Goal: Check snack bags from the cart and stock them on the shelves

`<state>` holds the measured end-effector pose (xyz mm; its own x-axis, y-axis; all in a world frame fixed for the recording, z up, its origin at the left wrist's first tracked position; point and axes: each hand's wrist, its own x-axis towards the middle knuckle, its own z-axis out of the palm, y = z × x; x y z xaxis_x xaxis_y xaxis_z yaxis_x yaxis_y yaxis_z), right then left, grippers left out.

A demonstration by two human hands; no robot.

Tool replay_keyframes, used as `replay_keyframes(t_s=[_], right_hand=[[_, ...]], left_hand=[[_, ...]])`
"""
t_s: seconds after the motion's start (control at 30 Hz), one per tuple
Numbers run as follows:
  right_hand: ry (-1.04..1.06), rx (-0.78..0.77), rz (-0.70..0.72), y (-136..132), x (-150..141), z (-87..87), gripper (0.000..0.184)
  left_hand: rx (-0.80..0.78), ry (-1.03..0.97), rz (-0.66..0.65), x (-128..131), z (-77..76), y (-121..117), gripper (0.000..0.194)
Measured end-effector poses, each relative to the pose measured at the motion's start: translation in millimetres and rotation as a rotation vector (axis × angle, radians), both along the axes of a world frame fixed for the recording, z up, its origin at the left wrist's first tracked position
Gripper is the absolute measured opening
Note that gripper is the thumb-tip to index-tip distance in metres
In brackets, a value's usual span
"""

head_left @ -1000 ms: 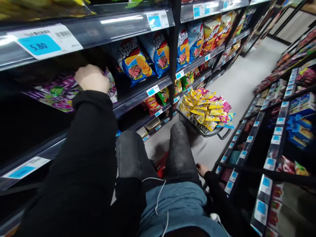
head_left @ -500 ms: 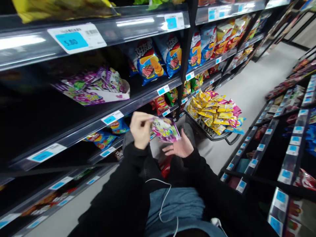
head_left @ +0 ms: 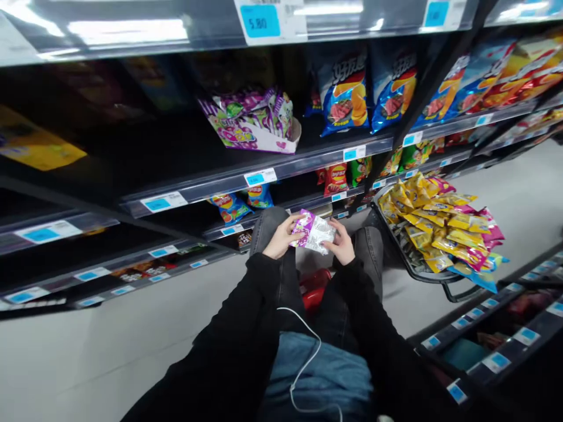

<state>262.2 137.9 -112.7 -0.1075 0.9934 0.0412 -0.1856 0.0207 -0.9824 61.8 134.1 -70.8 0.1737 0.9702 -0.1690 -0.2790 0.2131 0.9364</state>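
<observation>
Between my two hands, over my knees, is a small purple and white candy packet point(head_left: 313, 232) with its pale, printed side partly showing. My left hand point(head_left: 284, 235) pinches the packet's purple end. At the other end, my right hand point(head_left: 339, 241) grips the whitish edge between thumb and fingers. On the shelf ahead sits an open display box point(head_left: 259, 138), white and purple, filled with similar purple packets point(head_left: 264, 108).
A black-rimmed basket point(head_left: 407, 266) heaped with yellow and pink snack bags point(head_left: 433, 220) stands on the floor at my right. Blue chip bags point(head_left: 345, 94) stand beside the display box. Below me is a red object point(head_left: 314, 288). Another shelf unit point(head_left: 479, 328) runs along the right.
My right hand, previously spread beside the packet, has closed on its end. The packet has turned to show more of its pale side. The view has swung to the left.
</observation>
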Motion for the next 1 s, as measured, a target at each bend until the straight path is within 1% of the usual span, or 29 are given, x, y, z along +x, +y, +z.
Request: replay_keyframes(t_s=[0.03, 0.1, 0.2, 0.3, 0.37, 0.5, 0.57, 0.63, 0.7, 0.77, 0.87, 0.93, 1.0], right_hand=[[0.005, -0.031, 0.009, -1, 2, -7.1, 0.076], [0.040, -0.087, 0.023, -2, 7, -15.9, 0.085], [0.096, -0.113, 0.030, -3, 11, -17.6, 0.088], [0.088, -0.136, 0.075, -3, 11, -13.9, 0.088], [0.055, -0.155, 0.075, -4, 9, -12.6, 0.092], [0.056, -0.211, -0.006, -5, 4, -16.1, 0.098], [0.081, -0.247, -0.081, -4, 2, -19.7, 0.093], [0.070, -0.276, -0.139, -2, 0, -23.0, 0.081], [0.031, -0.292, -0.164, -1, 0, -24.7, 0.067], [-0.001, -0.288, -0.184, 0, 0, -24.4, 0.059], [-0.025, -0.229, -0.258, 0, 0, -20.0, 0.056], [-0.060, -0.153, -0.322, -2, 1, -15.7, 0.055], [-0.095, -0.071, -0.351, -4, 1, -11.6, 0.052]], left_hand=[[-0.011, -0.009, -0.011, -2, -6.9, 1, 0.067], [-0.012, -0.027, -0.039, -3, -14.9, 4, 0.068], [0.018, -0.018, -0.123, -5, -15.8, 5, 0.072], [0.071, 0.093, -0.177, -5, -13.4, 4, 0.075], [0.103, 0.185, -0.157, -4, -14.1, 3, 0.077], [0.112, 0.285, -0.053, -1, -20.7, 5, 0.073], [0.124, 0.322, -0.002, 0, -23.9, 6, 0.069], [0.142, 0.355, 0.032, 0, -26.0, 6, 0.064], [0.157, 0.396, 0.054, 0, -27.4, 6, 0.058], [0.166, 0.442, 0.065, 0, -28.1, 5, 0.050], [0.170, 0.497, 0.072, 0, -27.5, 5, 0.043], [0.174, 0.518, 0.079, 1, -25.8, 5, 0.040], [0.178, 0.529, 0.089, 1, -23.4, 5, 0.037]])
